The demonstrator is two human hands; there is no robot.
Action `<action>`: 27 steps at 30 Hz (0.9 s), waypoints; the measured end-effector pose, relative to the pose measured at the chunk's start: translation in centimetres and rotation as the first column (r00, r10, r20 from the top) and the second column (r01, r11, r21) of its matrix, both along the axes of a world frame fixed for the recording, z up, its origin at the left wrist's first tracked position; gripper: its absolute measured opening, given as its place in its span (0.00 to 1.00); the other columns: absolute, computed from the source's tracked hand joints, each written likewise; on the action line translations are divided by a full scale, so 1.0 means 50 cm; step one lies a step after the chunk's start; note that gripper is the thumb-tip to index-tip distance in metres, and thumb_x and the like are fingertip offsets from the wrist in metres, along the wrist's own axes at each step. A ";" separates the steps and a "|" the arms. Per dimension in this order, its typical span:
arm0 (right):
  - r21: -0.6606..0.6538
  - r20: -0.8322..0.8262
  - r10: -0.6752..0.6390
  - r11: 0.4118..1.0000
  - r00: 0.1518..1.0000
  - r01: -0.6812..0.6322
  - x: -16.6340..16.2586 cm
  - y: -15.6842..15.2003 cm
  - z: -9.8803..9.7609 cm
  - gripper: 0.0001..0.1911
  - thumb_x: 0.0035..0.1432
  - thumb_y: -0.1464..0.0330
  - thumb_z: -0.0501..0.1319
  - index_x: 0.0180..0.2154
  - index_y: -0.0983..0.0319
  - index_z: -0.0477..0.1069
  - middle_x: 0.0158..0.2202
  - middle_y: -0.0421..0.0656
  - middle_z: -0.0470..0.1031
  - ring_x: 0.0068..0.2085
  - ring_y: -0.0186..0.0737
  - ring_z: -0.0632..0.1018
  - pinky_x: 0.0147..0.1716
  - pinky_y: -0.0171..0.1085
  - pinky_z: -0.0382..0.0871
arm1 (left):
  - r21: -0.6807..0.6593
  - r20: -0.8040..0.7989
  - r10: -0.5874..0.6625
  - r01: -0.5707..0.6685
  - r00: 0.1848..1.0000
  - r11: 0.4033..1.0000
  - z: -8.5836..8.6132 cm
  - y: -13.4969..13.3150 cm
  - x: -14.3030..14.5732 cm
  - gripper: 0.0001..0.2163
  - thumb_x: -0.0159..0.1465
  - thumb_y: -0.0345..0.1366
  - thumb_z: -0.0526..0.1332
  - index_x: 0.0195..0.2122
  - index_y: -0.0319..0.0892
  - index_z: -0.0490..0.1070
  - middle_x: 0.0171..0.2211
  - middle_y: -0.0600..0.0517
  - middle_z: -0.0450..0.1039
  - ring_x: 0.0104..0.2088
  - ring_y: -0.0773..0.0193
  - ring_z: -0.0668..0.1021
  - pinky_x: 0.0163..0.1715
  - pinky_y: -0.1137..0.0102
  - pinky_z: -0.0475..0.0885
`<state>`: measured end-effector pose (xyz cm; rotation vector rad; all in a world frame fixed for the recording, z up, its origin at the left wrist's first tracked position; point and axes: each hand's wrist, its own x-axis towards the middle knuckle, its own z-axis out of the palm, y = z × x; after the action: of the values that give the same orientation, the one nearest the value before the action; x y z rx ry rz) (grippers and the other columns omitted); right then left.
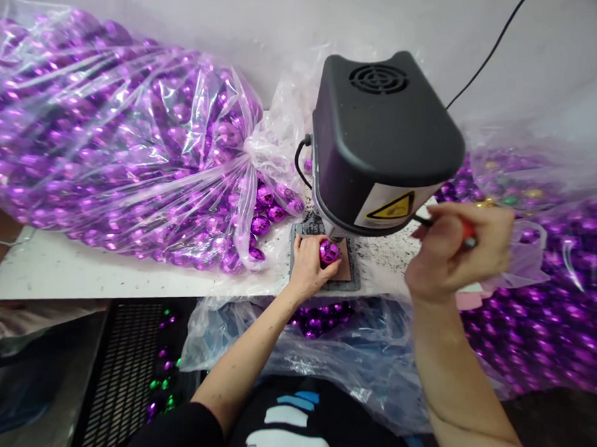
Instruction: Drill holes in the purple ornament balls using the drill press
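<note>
My left hand (308, 266) grips a shiny purple faceted ball (328, 251) between thumb and fingers. The ball rests low over the drill press base (341, 264), with the press's spindle (335, 235) right above it. Whether the spindle touches the ball I cannot make out. At the right side of the black drill press (384, 132), my right hand (457, 248) is closed round a feed lever (467, 230) with a red end. Several more purple balls (268, 212) lie loose just left of the base.
A big clear bag of purple balls (99, 140) covers the left of the white table (81, 268). More bagged purple balls (558, 323) fill the right. An open plastic bag (356, 360) with balls hangs below the front edge. A black cable (499, 36) runs up the wall.
</note>
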<state>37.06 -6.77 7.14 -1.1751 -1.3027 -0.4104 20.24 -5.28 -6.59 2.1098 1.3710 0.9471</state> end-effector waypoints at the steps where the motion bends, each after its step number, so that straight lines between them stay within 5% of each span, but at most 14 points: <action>1: 0.008 0.014 -0.017 1.000 1.000 0.017 0.001 0.016 0.031 0.10 0.66 0.62 0.56 0.35 0.60 0.71 0.28 0.36 0.68 0.24 0.27 0.69 0.26 0.32 0.60 | 0.009 0.010 -0.001 0.001 1.000 1.000 0.001 -0.002 -0.002 0.19 0.62 0.38 0.68 0.51 0.44 0.65 0.48 0.47 0.75 0.53 0.52 0.75 0.67 0.48 0.54; 5: -0.139 -0.072 0.052 0.988 0.996 -0.062 0.005 0.086 0.105 0.22 0.67 0.52 0.53 0.29 0.62 0.64 0.22 0.33 0.58 0.24 0.26 0.61 0.27 0.32 0.54 | 0.042 0.052 -0.031 0.028 0.998 0.999 0.019 -0.043 -0.029 0.21 0.65 0.42 0.66 0.55 0.43 0.63 0.50 0.45 0.74 0.52 0.52 0.75 0.62 0.50 0.61; 9: -0.161 -0.150 0.070 0.983 0.986 -0.094 0.003 0.116 0.107 0.22 0.64 0.48 0.54 0.29 0.59 0.61 0.24 0.35 0.60 0.27 0.30 0.61 0.30 0.36 0.56 | 0.035 -0.052 -0.244 0.246 0.968 0.969 0.034 -0.138 -0.065 0.23 0.65 0.44 0.66 0.58 0.44 0.64 0.51 0.44 0.73 0.50 0.52 0.75 0.52 0.57 0.69; 14: -0.206 -0.193 0.057 0.974 0.979 -0.097 -0.001 0.106 0.102 0.17 0.65 0.55 0.56 0.28 0.57 0.60 0.26 0.39 0.61 0.29 0.35 0.63 0.33 0.40 0.56 | 0.054 -0.220 -0.353 0.373 0.909 0.926 0.034 -0.191 -0.093 0.33 0.62 0.53 0.68 0.62 0.42 0.62 0.55 0.41 0.72 0.52 0.50 0.74 0.57 0.53 0.66; 16: -0.217 -0.193 0.054 0.971 0.980 -0.096 -0.001 0.106 0.103 0.17 0.64 0.55 0.57 0.29 0.57 0.60 0.26 0.38 0.61 0.30 0.35 0.64 0.33 0.39 0.56 | 0.090 -0.186 -0.276 0.296 0.943 0.951 0.047 -0.151 -0.115 0.31 0.64 0.56 0.65 0.61 0.42 0.64 0.53 0.42 0.72 0.52 0.50 0.73 0.54 0.54 0.68; 18: -0.197 -0.188 0.045 0.977 0.981 -0.083 -0.001 0.111 0.103 0.19 0.64 0.52 0.55 0.29 0.58 0.59 0.26 0.37 0.60 0.29 0.33 0.63 0.33 0.38 0.55 | 0.135 -0.217 -0.107 0.138 0.970 0.981 0.068 -0.081 -0.146 0.18 0.70 0.46 0.59 0.56 0.43 0.68 0.52 0.43 0.73 0.52 0.51 0.73 0.52 0.55 0.68; 21: -0.180 -0.190 0.022 0.982 0.981 -0.057 -0.001 0.119 0.102 0.20 0.62 0.50 0.54 0.28 0.59 0.58 0.24 0.35 0.59 0.28 0.30 0.61 0.32 0.36 0.53 | 0.128 -0.484 0.107 -0.051 0.868 0.991 0.095 0.038 -0.196 0.12 0.69 0.29 0.53 0.48 0.43 0.74 0.52 0.42 0.73 0.52 0.48 0.72 0.51 0.53 0.66; 24: -0.171 -0.196 0.020 0.984 0.980 -0.055 -0.003 0.120 0.101 0.19 0.61 0.52 0.55 0.28 0.59 0.57 0.24 0.34 0.58 0.27 0.29 0.60 0.31 0.35 0.52 | 0.053 -0.709 0.087 -0.070 0.700 0.996 0.101 0.124 -0.227 0.14 0.65 0.24 0.54 0.46 0.41 0.75 0.52 0.38 0.71 0.53 0.43 0.71 0.50 0.50 0.64; 27: -0.158 -0.190 0.038 0.985 0.981 -0.069 -0.005 0.118 0.102 0.19 0.62 0.52 0.54 0.28 0.59 0.58 0.24 0.35 0.59 0.27 0.29 0.61 0.31 0.35 0.54 | -0.005 -0.754 0.033 -0.055 0.656 0.998 0.102 0.160 -0.238 0.16 0.64 0.24 0.54 0.49 0.40 0.74 0.50 0.36 0.70 0.52 0.43 0.71 0.50 0.50 0.65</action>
<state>36.79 -0.86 12.22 -1.2810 -1.2187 -0.1506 8.35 2.70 -1.48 2.5837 1.7841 -0.0173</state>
